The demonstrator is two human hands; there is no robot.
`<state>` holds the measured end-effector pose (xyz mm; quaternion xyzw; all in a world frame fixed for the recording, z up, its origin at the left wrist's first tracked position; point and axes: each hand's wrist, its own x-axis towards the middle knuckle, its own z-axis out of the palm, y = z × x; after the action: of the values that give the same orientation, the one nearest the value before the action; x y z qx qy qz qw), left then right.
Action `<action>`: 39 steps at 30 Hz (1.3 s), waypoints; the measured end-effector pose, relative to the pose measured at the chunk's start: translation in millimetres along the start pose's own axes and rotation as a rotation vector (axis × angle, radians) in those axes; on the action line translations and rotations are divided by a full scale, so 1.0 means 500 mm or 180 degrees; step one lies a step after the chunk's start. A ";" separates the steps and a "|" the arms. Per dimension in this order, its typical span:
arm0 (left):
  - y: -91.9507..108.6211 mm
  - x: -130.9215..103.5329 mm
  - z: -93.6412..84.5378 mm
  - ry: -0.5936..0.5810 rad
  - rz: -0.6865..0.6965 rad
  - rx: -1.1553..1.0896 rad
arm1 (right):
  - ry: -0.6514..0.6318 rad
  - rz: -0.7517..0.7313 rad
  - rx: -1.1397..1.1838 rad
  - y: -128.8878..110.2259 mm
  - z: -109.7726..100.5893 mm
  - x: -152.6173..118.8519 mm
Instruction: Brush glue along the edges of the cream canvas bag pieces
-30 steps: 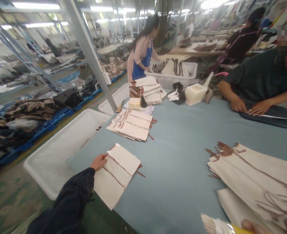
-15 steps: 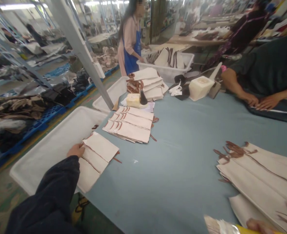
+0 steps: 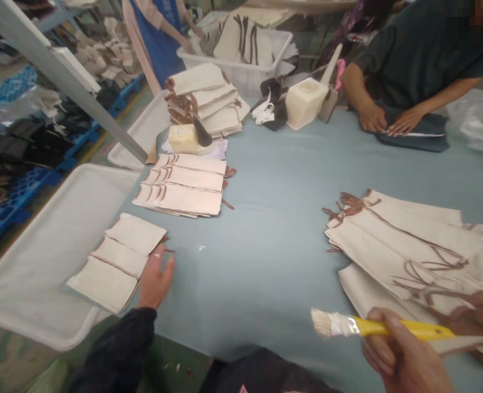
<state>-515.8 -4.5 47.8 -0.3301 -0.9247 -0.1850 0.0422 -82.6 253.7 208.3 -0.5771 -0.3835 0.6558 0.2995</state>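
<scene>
My left hand [image 3: 156, 278] rests at the right edge of a cream fabric piece [image 3: 121, 254] with brown seams, lying at the table's left corner. Its thumb stands apart from the fingers, and nothing is gripped in it. In my right hand [image 3: 401, 349] is a paintbrush [image 3: 401, 327] with a yellow handle and pale, crusted bristles, pointing left. Under and beyond that hand lies a pile of cream pieces [image 3: 405, 245] with brown ties. A fanned stack of similar cream pieces [image 3: 192, 183] sits farther up the table's left side.
A white bin [image 3: 24, 273] stands against the left table edge, below a grey metal post [image 3: 81, 103]. Toward the back are a yellowish block-like tub [image 3: 182, 139] with a dark handle, another stack [image 3: 212, 98] and a cream container [image 3: 305, 103]. Across the table, a co-worker's hands [image 3: 389, 121] press dark fabric.
My left hand has moved from the cream piece's left edge to its right edge, letting go. My right hand with the paintbrush has come farther into view. The camera has tilted down and turned right.
</scene>
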 end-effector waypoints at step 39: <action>0.285 -0.109 0.213 -0.0645 0.1154 -0.0173 | -0.0038 0.0055 -0.0011 0.049 -0.012 -0.064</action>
<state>-379.2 104.3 -17.3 -0.5091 -0.8443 -0.1651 -0.0273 -70.7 215.2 204.1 -0.5770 -0.3815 0.6611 0.2906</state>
